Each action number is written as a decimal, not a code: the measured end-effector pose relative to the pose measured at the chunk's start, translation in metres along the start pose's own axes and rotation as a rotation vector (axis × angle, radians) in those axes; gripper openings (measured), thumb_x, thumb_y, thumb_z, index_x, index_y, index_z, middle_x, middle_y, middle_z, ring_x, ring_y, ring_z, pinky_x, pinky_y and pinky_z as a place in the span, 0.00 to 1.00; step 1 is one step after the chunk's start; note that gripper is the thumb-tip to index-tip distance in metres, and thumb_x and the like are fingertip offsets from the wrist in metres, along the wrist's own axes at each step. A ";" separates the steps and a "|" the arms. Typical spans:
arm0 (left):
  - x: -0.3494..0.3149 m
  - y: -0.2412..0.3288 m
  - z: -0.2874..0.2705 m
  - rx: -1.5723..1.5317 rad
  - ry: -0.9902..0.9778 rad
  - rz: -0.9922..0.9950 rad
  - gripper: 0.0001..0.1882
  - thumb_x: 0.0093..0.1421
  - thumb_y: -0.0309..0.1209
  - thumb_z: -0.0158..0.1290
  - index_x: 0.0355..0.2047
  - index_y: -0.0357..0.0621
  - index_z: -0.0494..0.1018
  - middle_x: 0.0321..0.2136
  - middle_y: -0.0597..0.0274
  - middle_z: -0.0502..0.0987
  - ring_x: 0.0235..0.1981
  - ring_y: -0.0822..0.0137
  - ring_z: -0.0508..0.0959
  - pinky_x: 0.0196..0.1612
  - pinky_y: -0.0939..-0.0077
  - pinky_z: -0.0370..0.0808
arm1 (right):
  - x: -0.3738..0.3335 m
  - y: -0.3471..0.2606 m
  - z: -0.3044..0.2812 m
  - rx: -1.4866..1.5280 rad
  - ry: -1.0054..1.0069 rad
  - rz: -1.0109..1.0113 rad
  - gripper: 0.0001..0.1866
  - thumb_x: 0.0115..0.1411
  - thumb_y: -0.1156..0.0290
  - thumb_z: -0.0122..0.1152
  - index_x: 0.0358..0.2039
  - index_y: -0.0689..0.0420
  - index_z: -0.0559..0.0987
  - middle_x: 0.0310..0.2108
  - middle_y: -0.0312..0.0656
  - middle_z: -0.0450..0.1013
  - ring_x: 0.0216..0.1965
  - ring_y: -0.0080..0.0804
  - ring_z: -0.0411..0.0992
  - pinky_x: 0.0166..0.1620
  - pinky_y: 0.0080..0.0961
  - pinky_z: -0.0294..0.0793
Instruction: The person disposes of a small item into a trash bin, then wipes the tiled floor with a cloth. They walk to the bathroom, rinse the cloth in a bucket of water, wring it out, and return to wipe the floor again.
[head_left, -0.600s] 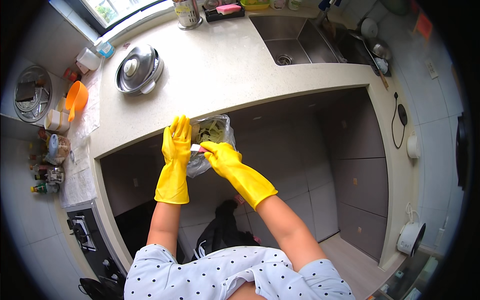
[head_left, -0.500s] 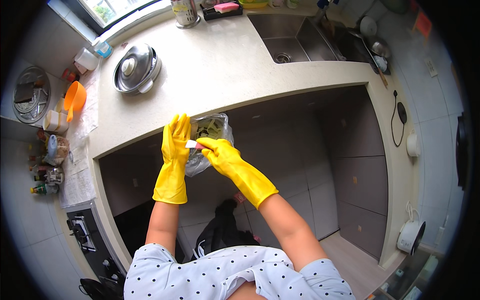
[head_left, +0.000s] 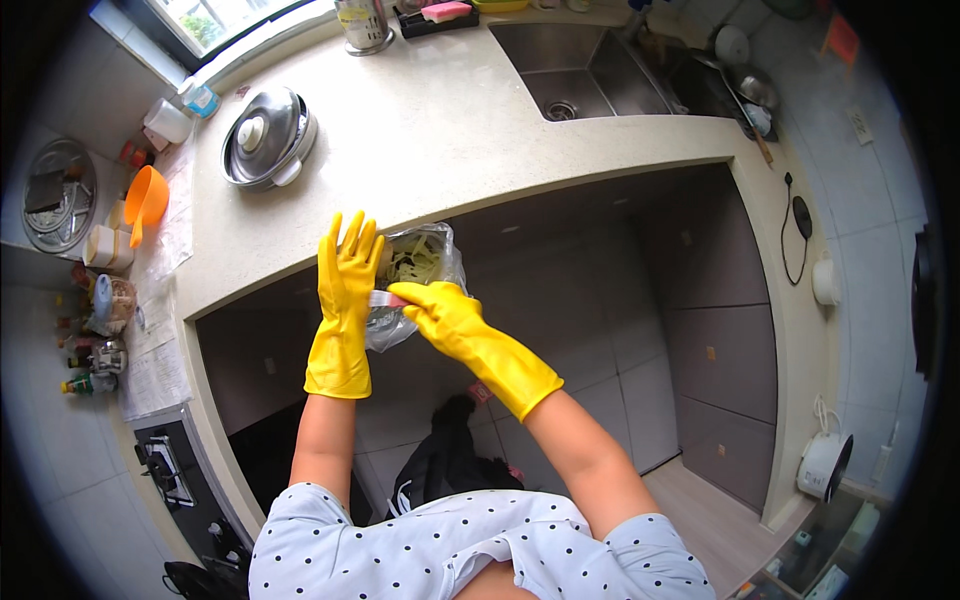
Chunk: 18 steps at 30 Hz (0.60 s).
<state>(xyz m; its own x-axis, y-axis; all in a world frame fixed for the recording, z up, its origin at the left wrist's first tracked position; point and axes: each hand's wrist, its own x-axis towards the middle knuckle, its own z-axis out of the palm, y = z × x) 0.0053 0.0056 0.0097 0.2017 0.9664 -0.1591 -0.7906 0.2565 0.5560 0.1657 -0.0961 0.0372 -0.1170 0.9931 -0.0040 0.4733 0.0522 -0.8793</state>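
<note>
Yellow rubber gloves cover both of my hands. My left hand [head_left: 346, 272] is raised at the counter's front edge, its palm showing and its fingers spread, holding nothing. Between the thumb and fingers of my right hand [head_left: 440, 312] is a small flat tool with a pink handle and a white end [head_left: 381, 299], perhaps a scraper or brush. Its white end lies against or just over the base of my left palm. Just behind my hands is a clear plastic bag [head_left: 452, 262] with pale green scraps [head_left: 413, 262] in it, partly hidden by the gloves.
A lidded metal pan [head_left: 266, 140] stands on the pale counter [head_left: 420, 110]. Beyond it is a utensil holder [head_left: 364, 25]; a steel sink [head_left: 590, 75] lies at the far right. An orange scoop [head_left: 147, 198] and a gas hob [head_left: 168, 470] are on the left.
My left hand has risen slightly and its fingers have spread apart. The white end of the tool has moved slightly lower, to the base of the left palm. The bag stays about where it was.
</note>
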 end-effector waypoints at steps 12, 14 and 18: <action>-0.006 0.002 0.012 -0.024 -0.051 -0.019 0.31 0.69 0.48 0.43 0.67 0.50 0.55 0.64 0.47 0.60 0.65 0.51 0.61 0.67 0.49 0.56 | 0.010 0.024 0.004 -0.210 0.043 0.112 0.10 0.57 0.64 0.58 0.40 0.43 0.80 0.31 0.44 0.77 0.37 0.49 0.75 0.36 0.42 0.72; -0.003 0.007 0.008 0.024 -0.101 -0.003 0.29 0.71 0.48 0.38 0.67 0.49 0.56 0.65 0.47 0.59 0.66 0.52 0.60 0.67 0.51 0.56 | 0.011 0.003 -0.002 -0.122 0.063 0.040 0.10 0.58 0.63 0.58 0.41 0.41 0.80 0.30 0.43 0.77 0.36 0.48 0.75 0.35 0.43 0.72; 0.007 -0.002 0.012 0.132 -0.010 -0.018 0.24 0.72 0.40 0.37 0.65 0.45 0.58 0.64 0.45 0.60 0.66 0.50 0.60 0.67 0.52 0.58 | 0.018 0.012 -0.010 -0.187 -0.008 0.177 0.11 0.58 0.63 0.57 0.42 0.44 0.79 0.33 0.44 0.78 0.37 0.49 0.75 0.37 0.42 0.73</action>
<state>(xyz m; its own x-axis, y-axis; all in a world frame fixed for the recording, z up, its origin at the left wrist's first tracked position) 0.0154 0.0116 0.0173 0.2215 0.9615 -0.1628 -0.7041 0.2732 0.6555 0.1777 -0.0770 0.0314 -0.0243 0.9877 -0.1545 0.6403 -0.1033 -0.7612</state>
